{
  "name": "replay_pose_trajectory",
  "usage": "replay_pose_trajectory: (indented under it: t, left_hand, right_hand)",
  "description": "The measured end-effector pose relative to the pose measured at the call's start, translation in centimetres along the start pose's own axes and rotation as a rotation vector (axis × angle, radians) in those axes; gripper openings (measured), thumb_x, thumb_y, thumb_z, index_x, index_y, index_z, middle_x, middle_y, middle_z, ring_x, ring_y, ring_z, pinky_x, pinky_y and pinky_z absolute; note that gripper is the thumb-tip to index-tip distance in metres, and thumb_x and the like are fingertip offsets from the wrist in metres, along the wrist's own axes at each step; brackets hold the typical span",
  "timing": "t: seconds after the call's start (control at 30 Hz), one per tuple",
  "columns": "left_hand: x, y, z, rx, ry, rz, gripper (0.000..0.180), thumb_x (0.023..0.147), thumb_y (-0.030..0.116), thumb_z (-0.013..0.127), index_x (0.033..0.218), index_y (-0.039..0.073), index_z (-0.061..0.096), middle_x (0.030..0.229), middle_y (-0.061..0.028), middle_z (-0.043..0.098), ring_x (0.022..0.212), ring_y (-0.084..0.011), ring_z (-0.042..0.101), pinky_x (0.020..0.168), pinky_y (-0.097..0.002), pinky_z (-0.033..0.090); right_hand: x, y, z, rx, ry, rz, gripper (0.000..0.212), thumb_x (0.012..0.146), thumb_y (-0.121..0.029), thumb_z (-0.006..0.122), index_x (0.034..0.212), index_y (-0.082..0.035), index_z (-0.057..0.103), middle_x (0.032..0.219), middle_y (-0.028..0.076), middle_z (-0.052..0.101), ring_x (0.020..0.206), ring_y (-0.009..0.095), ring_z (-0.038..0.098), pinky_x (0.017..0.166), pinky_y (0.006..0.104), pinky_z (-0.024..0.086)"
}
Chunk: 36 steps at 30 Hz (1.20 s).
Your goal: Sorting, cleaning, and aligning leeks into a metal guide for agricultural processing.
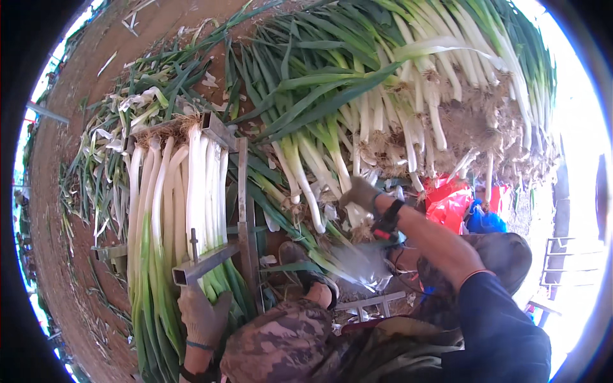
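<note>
My left hand (203, 314), in a tan work glove, lies over the leaves of a row of long green onions (182, 185), its thumb apart from the fingers. Its fingertips reach the end of a square metal bar (205, 263) that crosses the row. The row's roots point away from me, against a metal end piece (218, 131). Farther right, my gloved right hand (363, 195) is closed around a green onion (341, 167) at the near edge of a big pile (377, 121). Its fingers are partly hidden.
Stripped leaves and peelings (153, 89) are heaped at the far left on brown ground (64, 191). An upright metal post (246, 223) stands right of the row. A red plastic bag (447, 205) and a blue bag (485, 220) lie beyond my right forearm.
</note>
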<state>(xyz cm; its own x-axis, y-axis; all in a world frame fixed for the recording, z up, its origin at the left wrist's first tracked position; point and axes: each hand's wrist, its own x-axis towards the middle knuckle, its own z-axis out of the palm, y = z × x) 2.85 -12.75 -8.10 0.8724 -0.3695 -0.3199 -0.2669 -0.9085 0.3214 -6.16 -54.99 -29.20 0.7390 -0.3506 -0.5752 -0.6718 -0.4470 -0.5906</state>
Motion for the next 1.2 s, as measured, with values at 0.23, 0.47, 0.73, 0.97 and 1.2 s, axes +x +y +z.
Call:
replay_pose_trajectory:
  t: [0.23, 0.47, 0.73, 0.97, 1.2]
  left_hand:
    - [-0.1, -2.3, 0.4, 0.015, 0.081, 0.015, 0.098, 0.067, 0.022, 0.085, 0.15, 0.004, 0.035, 0.135, -0.0269, 0.056, 0.115, -0.0508, 0.06, 0.095, -0.0535, 0.052]
    - [0.6, -2.7, -0.9, 0.055, 0.077, 0.133, 0.08, 0.069, 0.028, 0.084, 0.136, -0.002, 0.05, 0.123, -0.0293, 0.063, 0.11, -0.0486, 0.063, 0.09, -0.0518, 0.054]
    - [-6.9, 10.0, -12.2, -0.026, 0.472, 0.389, 0.059, 0.078, 0.01, 0.078, 0.133, -0.004, 0.06, 0.121, -0.0256, 0.067, 0.112, -0.0405, 0.066, 0.098, -0.0461, 0.051]
    - [-15.4, 23.4, 5.4, -0.16, 0.149, 1.127, 0.093, 0.07, 0.015, 0.086, 0.152, 0.005, 0.042, 0.144, -0.0227, 0.053, 0.135, -0.0448, 0.049, 0.112, -0.0578, 0.036]
    - [-19.0, 28.3, 7.5, -0.223, 0.255, 1.258, 0.066, 0.075, 0.023, 0.081, 0.137, 0.01, 0.059, 0.139, -0.0189, 0.058, 0.136, -0.0403, 0.05, 0.113, -0.0605, 0.035]
  right_hand:
    - [-12.4, -8.2, -14.2, 0.988, -0.405, -0.086, 0.036, 0.089, -0.015, 0.07, 0.122, -0.003, 0.066, 0.106, 0.014, 0.075, 0.079, 0.018, 0.074, 0.067, 0.0295, 0.061]
    - [-17.5, -0.3, -7.4, 0.825, -0.386, 0.377, 0.032, 0.088, -0.015, 0.071, 0.113, 0.006, 0.072, 0.095, 0.013, 0.077, 0.077, 0.026, 0.074, 0.064, 0.0328, 0.06]
    - [-34.0, -4.5, -14.3, 1.139, -0.457, -0.043, 0.033, 0.09, -0.012, 0.068, 0.113, 0.012, 0.064, 0.101, 0.02, 0.074, 0.082, 0.021, 0.073, 0.071, 0.0334, 0.062]
    - [-46.4, -4.5, -11.5, 1.157, -0.787, 0.07, 0.037, 0.093, -0.02, 0.072, 0.116, 0.008, 0.065, 0.104, 0.015, 0.075, 0.095, 0.021, 0.074, 0.087, 0.0329, 0.061]
    - [-50.5, -0.2, -10.5, 1.113, -0.666, -0.038, 0.026, 0.093, -0.015, 0.073, 0.113, 0.0, 0.067, 0.108, 0.005, 0.071, 0.099, 0.014, 0.068, 0.086, 0.0348, 0.056]
